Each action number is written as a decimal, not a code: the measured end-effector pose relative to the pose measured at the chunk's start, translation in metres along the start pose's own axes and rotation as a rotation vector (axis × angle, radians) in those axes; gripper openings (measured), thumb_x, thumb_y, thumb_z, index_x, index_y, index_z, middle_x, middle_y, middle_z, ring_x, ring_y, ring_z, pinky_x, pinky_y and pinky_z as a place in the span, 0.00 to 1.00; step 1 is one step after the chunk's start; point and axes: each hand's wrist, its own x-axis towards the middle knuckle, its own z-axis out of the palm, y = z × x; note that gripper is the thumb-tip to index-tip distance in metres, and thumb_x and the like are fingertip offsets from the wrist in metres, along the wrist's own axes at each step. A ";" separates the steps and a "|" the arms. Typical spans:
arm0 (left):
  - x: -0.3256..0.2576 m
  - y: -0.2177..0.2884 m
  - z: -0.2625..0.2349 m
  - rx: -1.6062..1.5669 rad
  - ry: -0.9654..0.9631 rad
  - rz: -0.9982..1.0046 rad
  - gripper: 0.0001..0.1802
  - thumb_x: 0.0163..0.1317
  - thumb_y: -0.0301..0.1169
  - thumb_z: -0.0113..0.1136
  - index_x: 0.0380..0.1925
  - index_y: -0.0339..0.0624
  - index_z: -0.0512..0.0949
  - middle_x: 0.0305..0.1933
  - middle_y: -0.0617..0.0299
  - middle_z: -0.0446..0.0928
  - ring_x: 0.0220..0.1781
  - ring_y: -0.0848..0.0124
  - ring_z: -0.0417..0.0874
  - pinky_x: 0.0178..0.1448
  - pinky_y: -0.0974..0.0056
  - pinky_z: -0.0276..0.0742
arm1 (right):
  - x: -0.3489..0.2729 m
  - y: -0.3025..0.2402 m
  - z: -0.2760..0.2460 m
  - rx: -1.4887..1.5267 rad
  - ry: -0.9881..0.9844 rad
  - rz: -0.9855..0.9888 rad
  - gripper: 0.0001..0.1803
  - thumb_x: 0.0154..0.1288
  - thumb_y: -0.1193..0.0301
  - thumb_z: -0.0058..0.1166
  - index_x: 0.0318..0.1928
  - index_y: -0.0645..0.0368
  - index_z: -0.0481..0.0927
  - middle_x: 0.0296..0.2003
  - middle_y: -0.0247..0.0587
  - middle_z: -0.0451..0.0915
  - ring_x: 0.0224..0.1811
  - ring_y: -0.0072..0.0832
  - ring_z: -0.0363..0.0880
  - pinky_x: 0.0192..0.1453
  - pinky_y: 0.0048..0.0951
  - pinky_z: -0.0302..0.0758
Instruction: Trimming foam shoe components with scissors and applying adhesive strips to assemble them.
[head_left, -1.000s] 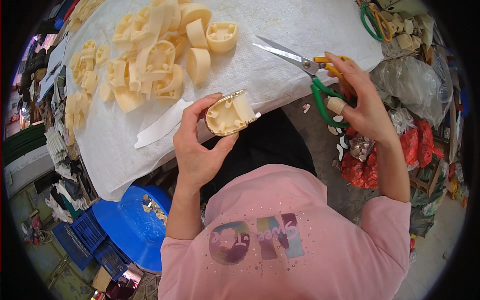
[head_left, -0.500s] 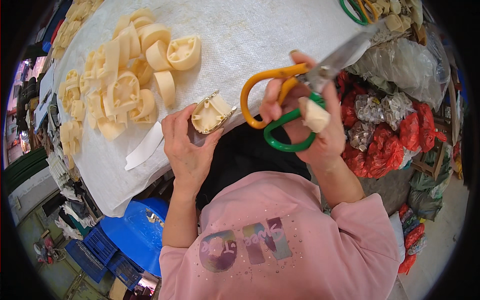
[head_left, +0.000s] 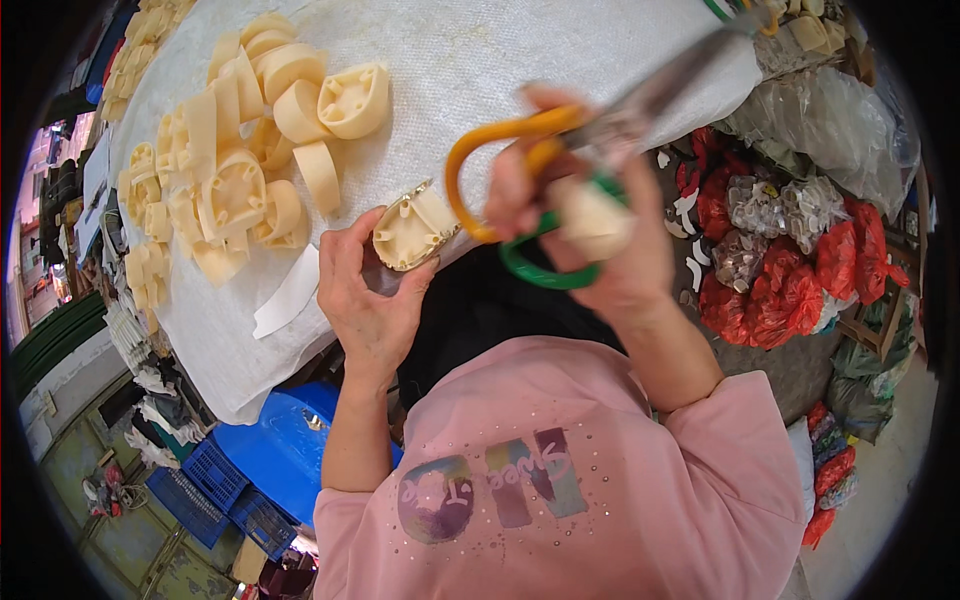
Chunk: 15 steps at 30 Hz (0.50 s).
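My left hand [head_left: 365, 310] grips a cream plastic shoe-heel-shaped piece [head_left: 405, 238] with a shiny gold-toned rim, its hollow side with small posts facing up. In my right hand [head_left: 635, 255] is a pair of scissors [head_left: 660, 90] with one orange and one green handle, the blades pointing to the far right, away from the piece. A cream wrap or pad [head_left: 592, 220] sits at the right hand's fingers; motion blur hides its detail. Beyond my left hand lies a heap of similar cream pieces [head_left: 235, 190]. A white strip [head_left: 287, 295] lies beside that hand.
White woven sheeting covers the table [head_left: 430, 60]. Below its left edge stand a blue basin [head_left: 262, 440] and blue baskets [head_left: 215, 472]. To the right are red plastic bags [head_left: 780, 295] and clear plastic sheeting [head_left: 825, 120]. Another scissors handle [head_left: 718, 8] shows at the top right.
My right hand has moved left and slightly down with the scissors, closer to the cream piece, and is more blurred. My left hand still holds the piece.
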 end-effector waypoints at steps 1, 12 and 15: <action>0.003 0.001 0.001 -0.003 0.003 0.022 0.29 0.37 0.26 0.71 0.45 0.39 0.76 0.35 0.60 0.70 0.37 0.66 0.75 0.45 0.66 0.72 | -0.002 0.015 -0.002 -0.416 -0.040 0.063 0.25 0.65 0.73 0.42 0.61 0.66 0.59 0.34 0.36 0.69 0.32 0.20 0.66 0.38 0.22 0.67; 0.003 0.000 -0.001 -0.033 -0.017 0.012 0.29 0.37 0.24 0.71 0.45 0.39 0.75 0.34 0.59 0.70 0.33 0.66 0.74 0.39 0.66 0.73 | 0.003 0.006 -0.002 -0.290 -0.036 0.079 0.26 0.61 0.76 0.41 0.61 0.67 0.61 0.33 0.34 0.71 0.31 0.18 0.66 0.35 0.20 0.66; 0.005 0.000 -0.001 -0.053 -0.019 -0.010 0.28 0.37 0.25 0.71 0.45 0.38 0.75 0.34 0.61 0.70 0.34 0.68 0.74 0.41 0.67 0.72 | 0.010 0.011 -0.009 -0.237 -0.053 0.088 0.26 0.61 0.76 0.41 0.61 0.66 0.61 0.34 0.34 0.71 0.31 0.18 0.66 0.36 0.20 0.66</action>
